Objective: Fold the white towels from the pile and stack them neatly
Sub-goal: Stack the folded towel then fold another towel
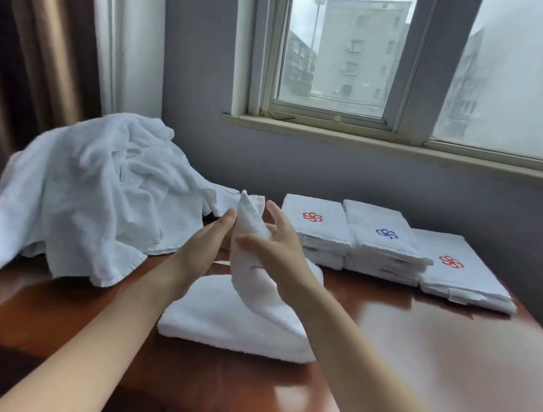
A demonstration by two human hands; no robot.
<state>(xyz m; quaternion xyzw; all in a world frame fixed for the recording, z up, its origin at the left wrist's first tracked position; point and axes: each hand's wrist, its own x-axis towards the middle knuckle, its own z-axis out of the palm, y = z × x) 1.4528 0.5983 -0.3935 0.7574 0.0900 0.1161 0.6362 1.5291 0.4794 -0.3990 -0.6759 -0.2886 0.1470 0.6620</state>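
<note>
A glossy wooden table (417, 346) stands below a window (346, 49). At its middle, the right hand (278, 245) pinches a half-folded towel (231, 318)'s raised end while the left hand (210, 242) presses it flat-fingered. The pile (92, 189) sits at the far left, with folded stacks (386, 241) along the far edge.

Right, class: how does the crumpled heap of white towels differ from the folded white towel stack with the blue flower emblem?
The crumpled heap is rumpled and mounded; the blue-emblem stack lies in flat rectangular layers. The heap is wider and taller than the stack. The stack shows an emblem; the heap shows none. Both are white cloth.
</note>
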